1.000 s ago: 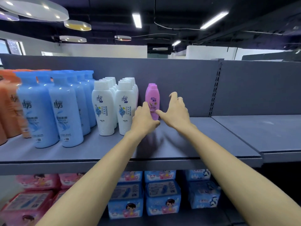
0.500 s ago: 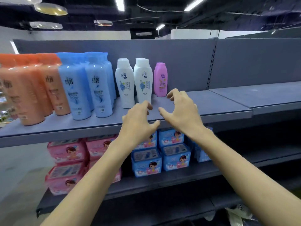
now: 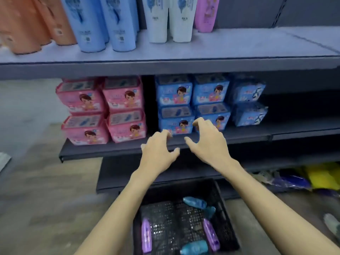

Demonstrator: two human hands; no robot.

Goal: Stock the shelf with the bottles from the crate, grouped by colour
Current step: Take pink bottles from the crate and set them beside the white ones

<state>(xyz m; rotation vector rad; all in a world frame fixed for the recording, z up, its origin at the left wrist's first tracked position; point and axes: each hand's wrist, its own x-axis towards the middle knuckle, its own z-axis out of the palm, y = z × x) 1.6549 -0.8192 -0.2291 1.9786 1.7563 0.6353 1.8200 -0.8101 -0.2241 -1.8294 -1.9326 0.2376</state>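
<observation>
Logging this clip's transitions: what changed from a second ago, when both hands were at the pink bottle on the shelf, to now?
Both hands let go of the pink bottle and dropped away from the top shelf; the left hand and right hand, open and empty, now hang above the black crate. The view tilted down, revealing purple and blue bottles in the crate. The pink bottle stays upright beside the white bottles.

Both hands, left hand point(image 3: 158, 150) and right hand point(image 3: 207, 142), are off the pink bottle point(image 3: 206, 14), empty, lowered above the crate point(image 3: 225, 208).

Black crate point(image 3: 228, 208) holds lying purple bottles point(image 3: 146, 234); shelf point(image 3: 184, 50) bottles upright.
</observation>
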